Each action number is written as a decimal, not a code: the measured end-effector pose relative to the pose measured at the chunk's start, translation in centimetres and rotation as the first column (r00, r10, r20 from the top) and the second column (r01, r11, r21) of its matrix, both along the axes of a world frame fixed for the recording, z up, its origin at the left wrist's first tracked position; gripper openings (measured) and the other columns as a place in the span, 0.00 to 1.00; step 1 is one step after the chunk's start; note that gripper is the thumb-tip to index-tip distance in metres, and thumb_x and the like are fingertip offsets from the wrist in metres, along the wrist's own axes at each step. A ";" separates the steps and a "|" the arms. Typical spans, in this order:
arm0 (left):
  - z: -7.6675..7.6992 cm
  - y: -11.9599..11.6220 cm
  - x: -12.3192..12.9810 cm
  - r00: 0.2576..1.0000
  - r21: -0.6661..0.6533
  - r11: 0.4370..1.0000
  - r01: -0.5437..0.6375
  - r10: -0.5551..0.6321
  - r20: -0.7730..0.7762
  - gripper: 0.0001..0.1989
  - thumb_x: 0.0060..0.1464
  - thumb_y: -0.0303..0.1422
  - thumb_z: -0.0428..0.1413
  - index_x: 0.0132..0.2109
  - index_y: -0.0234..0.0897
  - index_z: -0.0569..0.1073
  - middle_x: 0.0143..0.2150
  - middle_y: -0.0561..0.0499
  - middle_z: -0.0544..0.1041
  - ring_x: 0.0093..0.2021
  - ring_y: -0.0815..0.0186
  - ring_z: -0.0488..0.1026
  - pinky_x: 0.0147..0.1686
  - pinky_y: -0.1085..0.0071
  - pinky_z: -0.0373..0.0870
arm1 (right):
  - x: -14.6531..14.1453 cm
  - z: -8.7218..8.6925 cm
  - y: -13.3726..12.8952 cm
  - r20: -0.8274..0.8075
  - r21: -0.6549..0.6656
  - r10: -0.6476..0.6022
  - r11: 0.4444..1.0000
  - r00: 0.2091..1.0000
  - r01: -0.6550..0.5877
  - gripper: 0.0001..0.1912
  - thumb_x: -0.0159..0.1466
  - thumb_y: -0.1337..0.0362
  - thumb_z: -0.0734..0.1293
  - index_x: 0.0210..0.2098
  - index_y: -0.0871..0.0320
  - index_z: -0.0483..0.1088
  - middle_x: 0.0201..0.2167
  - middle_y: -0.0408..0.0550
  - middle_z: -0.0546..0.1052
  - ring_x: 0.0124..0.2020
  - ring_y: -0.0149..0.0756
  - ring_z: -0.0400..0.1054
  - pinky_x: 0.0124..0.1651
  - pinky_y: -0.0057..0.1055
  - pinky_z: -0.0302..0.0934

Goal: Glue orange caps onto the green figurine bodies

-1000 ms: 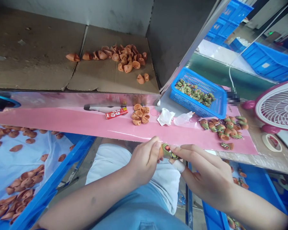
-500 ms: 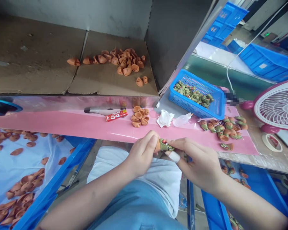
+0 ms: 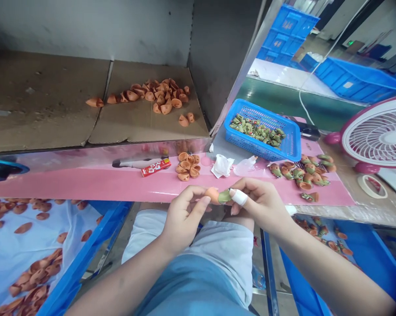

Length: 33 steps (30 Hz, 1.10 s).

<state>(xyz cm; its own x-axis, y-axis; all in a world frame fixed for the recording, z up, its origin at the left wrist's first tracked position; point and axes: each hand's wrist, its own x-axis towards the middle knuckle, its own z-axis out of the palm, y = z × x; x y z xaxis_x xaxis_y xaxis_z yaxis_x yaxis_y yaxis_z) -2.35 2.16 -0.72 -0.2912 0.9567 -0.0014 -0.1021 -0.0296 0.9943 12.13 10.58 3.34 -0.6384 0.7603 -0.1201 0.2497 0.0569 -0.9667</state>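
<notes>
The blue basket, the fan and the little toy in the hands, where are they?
blue basket [image 3: 293, 142], head view, right wall.
fan [image 3: 380, 136], head view, white grille.
little toy [image 3: 217, 195], head view, middle, between both hands.

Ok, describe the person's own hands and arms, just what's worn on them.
Both forearms are bare, with no sleeves, gloves, watch or rings showing. The left hand wears nothing. The right hand has white tape wrapped round the thumb tip.

Matt cardboard [image 3: 145, 120] lines the shelf, beside a glossy pink strip [image 3: 119, 182] (mirror-like) and a plastic mesh basket [image 3: 291, 140].
</notes>
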 end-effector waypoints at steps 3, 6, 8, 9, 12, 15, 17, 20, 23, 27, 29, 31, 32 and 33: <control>0.6 0.3 -0.3 0.990 -0.105 0.993 0.045 -0.030 0.137 0.09 0.53 0.36 0.51 0.33 0.33 0.67 0.30 0.51 0.73 0.25 0.71 0.70 0.25 0.76 0.70 | 0.7 -0.5 0.1 0.062 0.210 0.065 0.975 0.996 -0.076 0.10 0.57 0.61 0.63 0.36 0.62 0.67 0.28 0.48 0.74 0.25 0.29 0.69 0.26 0.24 0.65; 0.8 0.4 -0.4 0.978 -0.136 0.986 0.095 -0.067 0.198 0.09 0.52 0.35 0.51 0.32 0.32 0.67 0.30 0.51 0.73 0.26 0.71 0.71 0.24 0.77 0.70 | 1.2 -0.9 0.1 0.133 0.434 0.108 0.888 0.985 -0.156 0.13 0.56 0.64 0.64 0.41 0.60 0.67 0.34 0.48 0.74 0.30 0.29 0.69 0.32 0.25 0.65; 0.8 0.3 -0.4 0.970 -0.131 0.986 0.106 -0.074 0.233 0.08 0.52 0.35 0.52 0.35 0.32 0.68 0.30 0.51 0.73 0.28 0.70 0.71 0.24 0.77 0.70 | 1.3 -0.9 0.1 0.152 0.502 0.106 0.848 0.983 -0.170 0.11 0.56 0.65 0.65 0.39 0.59 0.68 0.33 0.47 0.75 0.28 0.28 0.68 0.31 0.24 0.65; 0.8 0.2 -0.3 0.965 -0.128 0.986 0.104 -0.069 0.253 0.08 0.51 0.34 0.53 0.37 0.33 0.68 0.31 0.51 0.74 0.29 0.70 0.72 0.24 0.77 0.71 | 1.3 -0.9 0.0 0.157 0.514 0.098 0.842 0.983 -0.165 0.10 0.55 0.64 0.65 0.37 0.60 0.68 0.31 0.47 0.75 0.27 0.28 0.68 0.30 0.23 0.64; 0.8 0.0 0.0 0.950 -0.126 0.985 0.114 -0.071 0.304 0.14 0.48 0.31 0.56 0.44 0.36 0.66 0.34 0.51 0.74 0.32 0.68 0.72 0.25 0.77 0.70 | 1.2 -0.7 -0.2 0.170 0.506 0.066 0.850 0.983 -0.145 0.09 0.55 0.62 0.66 0.34 0.60 0.69 0.28 0.47 0.76 0.26 0.29 0.69 0.28 0.23 0.64; 0.8 -0.1 0.3 0.944 -0.145 0.982 0.123 -0.071 0.322 0.15 0.46 0.30 0.58 0.44 0.36 0.68 0.33 0.51 0.75 0.30 0.69 0.72 0.24 0.78 0.69 | 1.1 -0.5 -0.6 0.164 0.478 0.049 0.870 0.985 -0.122 0.09 0.55 0.62 0.66 0.32 0.60 0.69 0.27 0.47 0.76 0.26 0.29 0.69 0.27 0.22 0.64; 0.9 0.0 0.4 0.942 -0.151 0.982 0.117 -0.061 0.329 0.15 0.46 0.30 0.58 0.43 0.35 0.68 0.31 0.51 0.75 0.29 0.69 0.72 0.24 0.78 0.69 | 1.1 -0.5 -0.9 0.153 0.451 0.037 0.886 0.987 -0.103 0.09 0.55 0.61 0.66 0.32 0.61 0.69 0.25 0.46 0.75 0.24 0.29 0.69 0.25 0.22 0.64; 1.0 0.0 0.5 0.937 -0.157 0.982 0.110 -0.050 0.347 0.15 0.45 0.30 0.58 0.42 0.34 0.68 0.29 0.52 0.75 0.27 0.69 0.72 0.24 0.77 0.69 | 1.1 -0.6 -1.2 0.142 0.384 0.025 0.920 0.989 -0.079 0.10 0.54 0.60 0.66 0.31 0.61 0.69 0.22 0.45 0.74 0.20 0.27 0.66 0.22 0.22 0.62; 1.1 -0.1 0.6 0.930 -0.169 0.979 0.115 -0.046 0.364 0.15 0.44 0.31 0.59 0.41 0.33 0.68 0.28 0.52 0.75 0.27 0.69 0.73 0.25 0.76 0.70 | 1.2 -0.8 -1.4 0.135 0.325 0.022 0.943 0.991 -0.065 0.10 0.54 0.61 0.66 0.31 0.62 0.69 0.22 0.46 0.73 0.19 0.26 0.64 0.21 0.23 0.61; 1.3 -0.1 0.6 0.923 -0.175 0.976 0.131 -0.056 0.380 0.13 0.44 0.29 0.59 0.39 0.33 0.69 0.27 0.54 0.75 0.26 0.71 0.72 0.26 0.78 0.69 | 1.3 -1.0 -1.4 0.130 0.306 0.020 0.950 0.991 -0.059 0.09 0.54 0.62 0.66 0.31 0.61 0.69 0.22 0.45 0.72 0.19 0.26 0.63 0.22 0.23 0.61; 1.3 -0.1 0.6 0.922 -0.176 0.975 0.139 -0.062 0.382 0.13 0.44 0.29 0.59 0.39 0.33 0.69 0.27 0.54 0.75 0.26 0.71 0.73 0.26 0.78 0.70 | 1.4 -1.1 -1.5 0.134 0.299 0.021 0.952 0.991 -0.061 0.09 0.54 0.62 0.66 0.31 0.62 0.69 0.22 0.46 0.72 0.20 0.27 0.64 0.22 0.23 0.61; 1.2 0.0 0.6 0.926 -0.178 0.974 0.139 -0.064 0.373 0.13 0.44 0.30 0.59 0.39 0.32 0.68 0.27 0.53 0.75 0.26 0.70 0.73 0.27 0.77 0.70 | 1.5 -1.1 -1.6 0.136 0.282 0.022 0.957 0.990 -0.060 0.09 0.54 0.61 0.66 0.31 0.62 0.68 0.21 0.46 0.72 0.21 0.27 0.64 0.22 0.24 0.61; 1.2 0.0 0.6 0.928 -0.182 0.974 0.137 -0.062 0.366 0.13 0.44 0.30 0.59 0.40 0.32 0.68 0.27 0.53 0.75 0.26 0.70 0.73 0.27 0.76 0.70 | 1.6 -1.1 -1.6 0.135 0.270 0.023 0.961 0.991 -0.059 0.09 0.55 0.61 0.65 0.31 0.62 0.68 0.21 0.46 0.71 0.21 0.28 0.65 0.22 0.24 0.61; 1.1 0.0 0.7 0.931 -0.187 0.973 0.135 -0.060 0.360 0.14 0.44 0.31 0.59 0.40 0.32 0.69 0.27 0.52 0.75 0.26 0.69 0.73 0.27 0.75 0.70 | 1.6 -1.1 -1.6 0.132 0.256 0.021 0.965 0.991 -0.055 0.10 0.55 0.61 0.65 0.31 0.62 0.68 0.21 0.46 0.71 0.22 0.28 0.65 0.22 0.24 0.61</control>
